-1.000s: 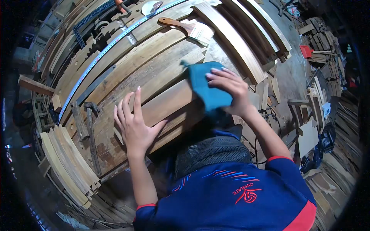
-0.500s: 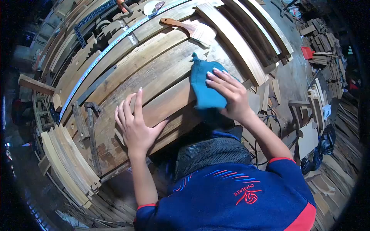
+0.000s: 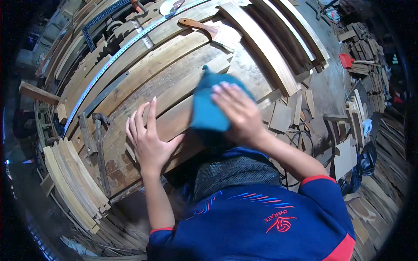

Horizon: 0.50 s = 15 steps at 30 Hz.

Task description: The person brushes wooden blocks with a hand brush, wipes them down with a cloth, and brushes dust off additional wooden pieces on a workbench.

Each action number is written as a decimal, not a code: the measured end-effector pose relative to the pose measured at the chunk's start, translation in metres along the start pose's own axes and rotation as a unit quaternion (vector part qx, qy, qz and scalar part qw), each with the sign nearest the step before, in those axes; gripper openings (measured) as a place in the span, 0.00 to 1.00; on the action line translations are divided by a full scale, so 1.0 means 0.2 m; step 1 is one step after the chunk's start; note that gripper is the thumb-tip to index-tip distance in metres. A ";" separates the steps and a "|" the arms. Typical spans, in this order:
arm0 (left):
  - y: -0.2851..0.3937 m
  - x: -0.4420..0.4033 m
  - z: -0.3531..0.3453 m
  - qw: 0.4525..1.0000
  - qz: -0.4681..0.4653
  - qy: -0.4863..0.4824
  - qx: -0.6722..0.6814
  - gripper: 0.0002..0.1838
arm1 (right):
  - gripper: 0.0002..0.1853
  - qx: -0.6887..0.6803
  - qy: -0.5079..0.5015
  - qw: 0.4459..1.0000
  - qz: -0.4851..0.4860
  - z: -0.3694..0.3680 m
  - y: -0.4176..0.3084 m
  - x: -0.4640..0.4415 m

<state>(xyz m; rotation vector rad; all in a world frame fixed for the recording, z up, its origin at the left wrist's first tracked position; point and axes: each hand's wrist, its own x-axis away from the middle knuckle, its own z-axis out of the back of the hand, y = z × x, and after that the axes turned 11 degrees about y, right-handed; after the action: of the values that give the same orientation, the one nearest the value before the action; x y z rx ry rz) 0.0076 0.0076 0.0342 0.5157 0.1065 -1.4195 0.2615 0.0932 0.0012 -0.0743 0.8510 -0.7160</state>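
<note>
A wooden board [image 3: 171,123] with a reddish-brown face lies across the bench in front of me. My left hand [image 3: 150,141] rests at the board's left end, fingers spread and thumb stretched toward the right. A teal cloth [image 3: 207,106], its far corner bunched into a point, covers the right part of the board. Pressed over the cloth is my right hand [image 3: 239,111], blurred by motion, with the fingers held together. The part of the board under the cloth is hidden.
Beyond the board lie a wide paintbrush [image 3: 204,29] and a long tape measure [image 3: 109,63]. A hammer [image 3: 100,130] sits left of my left hand. Curved wooden pieces [image 3: 265,48] stand at the back right; more strips [image 3: 74,178] are stacked at the left.
My right hand has slid the teal cloth leftward along the board, closer to my left hand. The left hand keeps its place on the board.
</note>
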 end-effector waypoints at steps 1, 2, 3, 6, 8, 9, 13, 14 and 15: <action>-0.04 0.01 -0.04 1.000 -0.010 0.010 -0.006 0.50 | 0.25 -0.025 -0.020 0.999 0.034 -0.06 -0.07 0.00; -0.08 0.02 -0.07 1.000 -0.019 0.021 -0.014 0.47 | 0.27 -0.051 -0.039 0.996 0.069 -0.11 -0.15 -0.01; -0.14 0.03 -0.10 0.999 -0.023 0.022 0.006 0.43 | 0.27 -0.085 -0.055 0.991 0.089 -0.15 -0.24 -0.03; -0.23 0.06 -0.11 0.994 -0.062 0.087 0.015 0.35 | 0.25 -0.179 -0.093 0.976 0.087 -0.22 -0.33 -0.09; -0.13 0.08 0.00 0.967 -0.134 0.213 -0.045 0.34 | 0.26 -0.247 -0.142 0.958 0.039 -0.19 -0.29 -0.18; -0.03 0.10 0.13 0.979 -0.117 0.166 -0.008 0.39 | 0.27 -0.263 -0.103 0.959 0.015 -0.23 -0.29 -0.18; 0.13 0.13 0.25 0.925 -0.001 0.032 0.377 0.55 | 0.25 -0.317 -0.150 0.928 -0.124 -0.19 -0.34 -0.31; 0.13 0.16 0.17 0.920 0.018 0.067 0.386 0.57 | 0.25 -0.305 -0.172 0.928 -0.125 -0.20 -0.34 -0.32; 0.11 0.18 0.11 0.913 0.039 0.101 0.394 0.59 | 0.25 -0.294 -0.195 0.927 -0.127 -0.21 -0.35 -0.33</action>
<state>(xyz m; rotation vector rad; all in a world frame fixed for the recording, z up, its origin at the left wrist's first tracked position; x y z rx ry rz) 0.0305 -0.0329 0.0457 1.3170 -0.3380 -1.2910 0.1648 0.0884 0.0403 -0.8541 0.6494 -0.6340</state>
